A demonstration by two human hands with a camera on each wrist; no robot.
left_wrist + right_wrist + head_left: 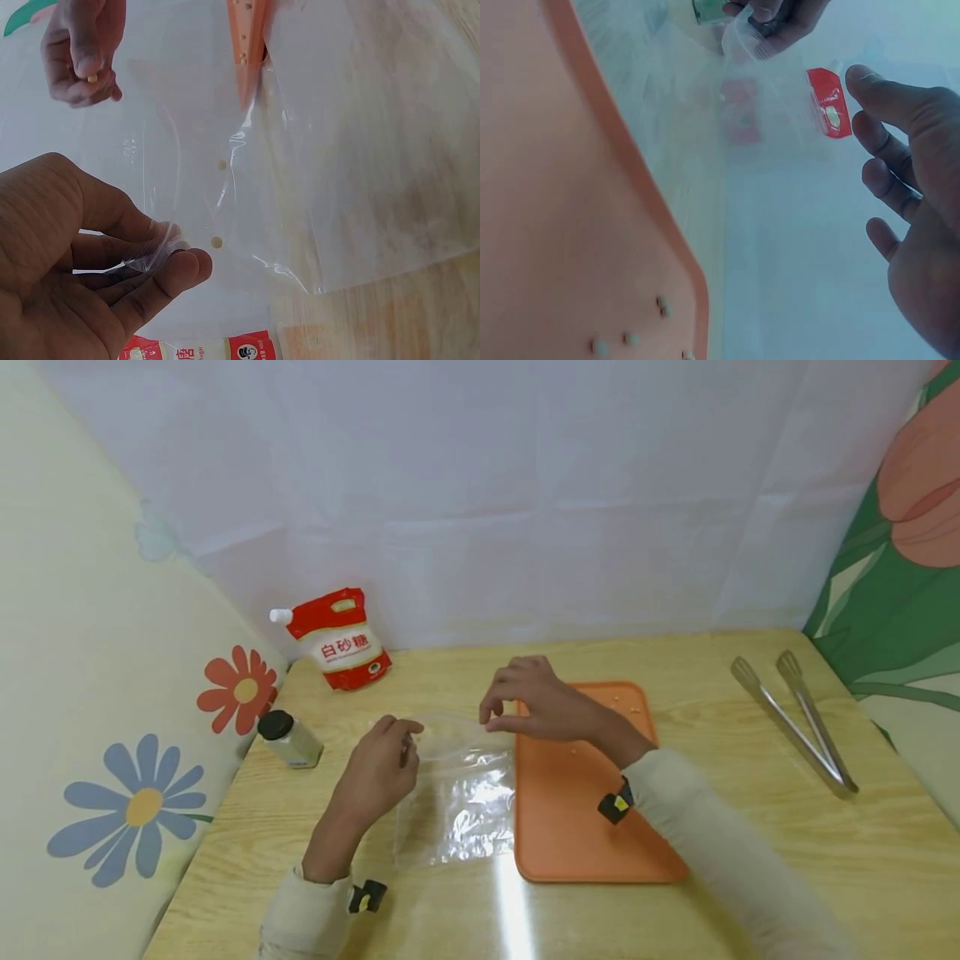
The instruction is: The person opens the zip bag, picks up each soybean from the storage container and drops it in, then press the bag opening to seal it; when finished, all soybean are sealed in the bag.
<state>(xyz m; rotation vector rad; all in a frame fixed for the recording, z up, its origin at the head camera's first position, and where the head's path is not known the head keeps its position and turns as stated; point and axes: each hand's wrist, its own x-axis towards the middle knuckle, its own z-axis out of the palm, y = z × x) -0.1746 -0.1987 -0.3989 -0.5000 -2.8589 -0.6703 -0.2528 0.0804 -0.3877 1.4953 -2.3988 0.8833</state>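
Note:
My left hand [382,768] pinches the top edge of a clear plastic zip bag [465,810] between thumb and fingers. The bag hangs partly open, and a few small pale yellow beans [217,242] show through its film in the left wrist view. Across from it, above the far left corner of an orange tray [577,827], is my right hand [525,697]. A tiny pale yellow bean [92,78] sits at its thumb and fingertips in the left wrist view; the right wrist view does not show it. Several beans [630,339] lie on the tray.
A red-and-white sugar pouch [341,639] with a white spout stands at the back left. Nearer is a small jar [292,742] with a black lid. Metal tongs [802,727] lie spread on the table's right side. A white sheet [540,510] hangs behind.

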